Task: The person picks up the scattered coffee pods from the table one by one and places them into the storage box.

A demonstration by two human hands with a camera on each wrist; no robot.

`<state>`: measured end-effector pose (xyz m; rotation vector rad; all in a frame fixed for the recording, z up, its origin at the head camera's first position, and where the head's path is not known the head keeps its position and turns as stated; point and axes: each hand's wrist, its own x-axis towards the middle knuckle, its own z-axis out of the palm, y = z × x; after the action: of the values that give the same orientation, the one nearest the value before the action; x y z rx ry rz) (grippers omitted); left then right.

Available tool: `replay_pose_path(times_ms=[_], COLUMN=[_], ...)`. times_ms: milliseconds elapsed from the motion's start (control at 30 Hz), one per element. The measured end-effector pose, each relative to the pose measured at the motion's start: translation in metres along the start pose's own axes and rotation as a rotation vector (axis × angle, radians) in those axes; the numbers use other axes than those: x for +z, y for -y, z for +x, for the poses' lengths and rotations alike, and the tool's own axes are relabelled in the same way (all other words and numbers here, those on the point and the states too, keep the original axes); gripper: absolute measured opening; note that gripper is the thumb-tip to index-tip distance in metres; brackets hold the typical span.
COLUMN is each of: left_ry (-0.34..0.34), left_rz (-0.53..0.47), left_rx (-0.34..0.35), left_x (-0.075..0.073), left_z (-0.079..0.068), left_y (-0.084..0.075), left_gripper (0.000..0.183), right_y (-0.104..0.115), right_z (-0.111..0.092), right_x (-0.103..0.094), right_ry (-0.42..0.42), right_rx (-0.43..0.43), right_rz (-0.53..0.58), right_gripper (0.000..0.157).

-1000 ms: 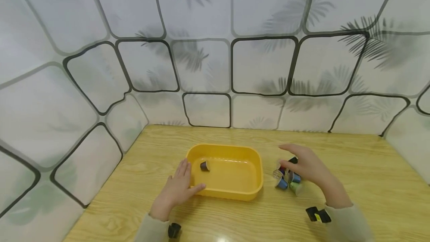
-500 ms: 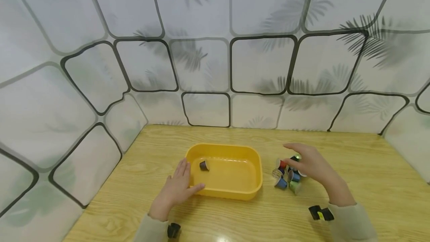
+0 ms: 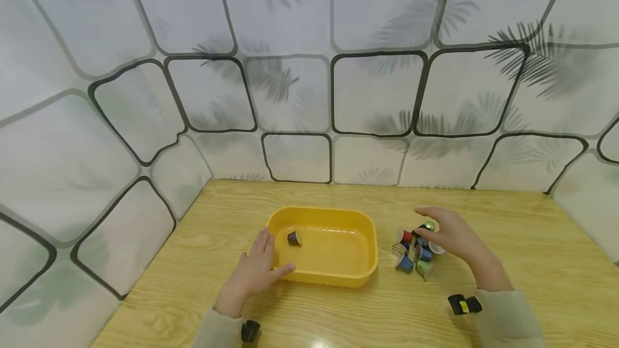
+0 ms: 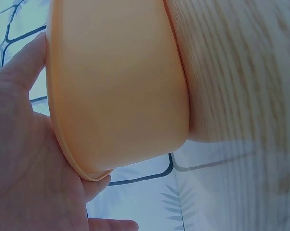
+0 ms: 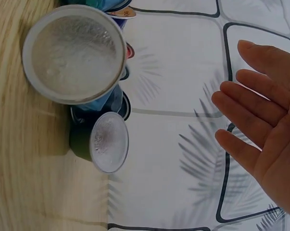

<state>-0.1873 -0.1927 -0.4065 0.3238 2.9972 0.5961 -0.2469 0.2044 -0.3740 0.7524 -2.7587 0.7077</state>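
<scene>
A yellow plastic tray (image 3: 329, 279) stands on the table, with one dark coffee capsule (image 3: 294, 238) lying inside it near the left end. My left hand (image 3: 252, 275) rests on the tray's left rim, fingers straight and thumb along the near edge; the left wrist view shows the palm against the tray wall (image 4: 118, 91). To the tray's right lies a heap of coffee capsules, among them a red one (image 3: 405, 236), a blue one (image 3: 404, 263) and a green one (image 3: 424, 269). Above this heap hovers my right hand (image 3: 452, 232), fingers loosely spread and holding nothing.
The wood-patterned table (image 3: 338, 316) ends at a light wall covering (image 3: 367, 160) with dark outlines and leaf prints. In the right wrist view a capsule with a pale lid (image 5: 75, 55) stands close to the camera, apart from the fingers.
My right hand has drifted rightward over the heap, uncovering more capsules, including the red one and a light green one at the back. The left hand and tray stay put.
</scene>
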Motion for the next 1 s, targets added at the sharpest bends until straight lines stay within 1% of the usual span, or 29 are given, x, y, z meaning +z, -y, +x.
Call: replay_pose_path(times_ms=[167,400,500,700,1000], left_ry=[0.003,0.005,0.001,-0.003,0.000], left_rz=[0.001,0.000,0.000,0.002,-0.002], left_rx=[-0.001,-0.005,-0.003,0.000,-0.003], left_x=[-0.001,-0.001,-0.001,-0.001,-0.001], left_z=[0.000,0.000,0.000,-0.001,0.000], left_y=[-0.001,-0.002,-0.002,-0.002,-0.002], left_gripper=[0.088,0.087,0.087,0.087,0.087], right_y=[-0.011,-0.026,-0.031,-0.039,-0.052], right_z=[-0.001,-0.002,-0.003,-0.005,-0.009], right_x=[0.000,0.004,0.006,0.010,0.013], right_ry=[0.032,0.068,0.080,0.110,0.126], right_rx=[0.038,0.054,0.070,0.131,0.145], right_rz=[0.019,0.029,0.039,0.066,0.070], right_gripper=[0.042,0.037,0.038,0.043,0.041])
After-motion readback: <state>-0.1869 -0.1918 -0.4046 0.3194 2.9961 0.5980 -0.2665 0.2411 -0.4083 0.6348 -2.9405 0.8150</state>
